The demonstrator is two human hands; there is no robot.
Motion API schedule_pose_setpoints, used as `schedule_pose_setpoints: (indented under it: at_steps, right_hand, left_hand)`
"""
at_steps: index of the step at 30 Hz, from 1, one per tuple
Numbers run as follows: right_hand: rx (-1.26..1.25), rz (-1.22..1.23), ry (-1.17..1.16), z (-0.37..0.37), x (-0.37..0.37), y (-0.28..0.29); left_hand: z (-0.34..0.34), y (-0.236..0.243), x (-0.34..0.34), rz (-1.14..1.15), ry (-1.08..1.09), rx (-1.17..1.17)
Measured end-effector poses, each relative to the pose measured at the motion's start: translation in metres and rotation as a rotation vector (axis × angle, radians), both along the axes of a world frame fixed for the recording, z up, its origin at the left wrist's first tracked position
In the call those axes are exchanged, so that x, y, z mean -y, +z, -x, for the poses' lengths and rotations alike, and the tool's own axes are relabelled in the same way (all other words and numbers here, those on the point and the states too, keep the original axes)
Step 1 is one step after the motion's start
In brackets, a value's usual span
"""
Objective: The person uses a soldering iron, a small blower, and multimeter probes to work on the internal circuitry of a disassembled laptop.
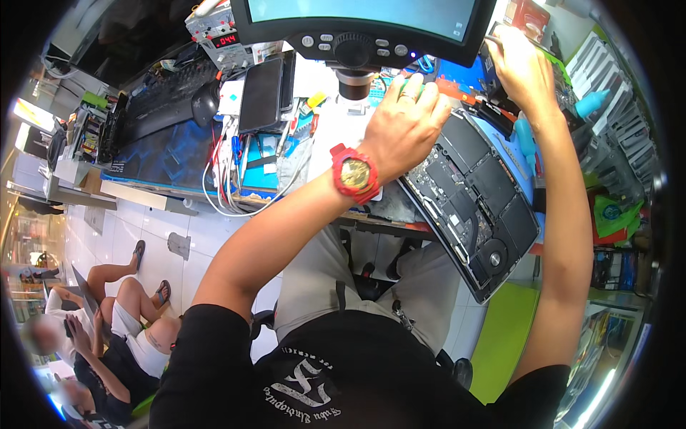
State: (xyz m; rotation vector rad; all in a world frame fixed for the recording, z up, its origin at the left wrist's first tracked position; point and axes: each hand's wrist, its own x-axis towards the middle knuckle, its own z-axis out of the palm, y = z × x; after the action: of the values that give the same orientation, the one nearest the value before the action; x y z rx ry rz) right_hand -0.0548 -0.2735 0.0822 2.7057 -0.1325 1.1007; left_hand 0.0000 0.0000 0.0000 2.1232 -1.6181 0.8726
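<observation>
A laptop with its bottom cover off [475, 193] lies slantwise over the bench's front edge, its batteries, board and round fan exposed. My left hand [407, 121], with a red watch [355, 175] on the wrist, is at the laptop's far left corner. Its fingers curl downward, and whatever they grip is hidden beneath them. Farther off on the right, my right hand [524, 68] reaches up beside the screen with bent, closed fingers. Something dark and small shows at its fingertips, too unclear to name. A microscope with a screen [350, 50] stands just beyond my left hand.
Phones [261, 96] and cables [227, 164] lie on the left of the bench, near a power supply [214, 39]. Teal bottles [592, 104] and clear plastic trays [607, 143] stand at the right. Two people [114, 336] sit at the lower left.
</observation>
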Motion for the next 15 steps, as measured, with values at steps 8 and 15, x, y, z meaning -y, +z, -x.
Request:
schedule_pose_setpoints:
  at_steps: [8,15]
  right_hand:
    - [-0.053,-0.259,0.176,0.019,-0.049,0.030]
    - [0.106,-0.598,0.326,0.015,-0.074,0.001]
  left_hand:
    - [0.031,-0.001,-0.067,0.118,-0.224,-0.094]
    - [0.016,0.005,-0.165,0.142,0.101,-0.184]
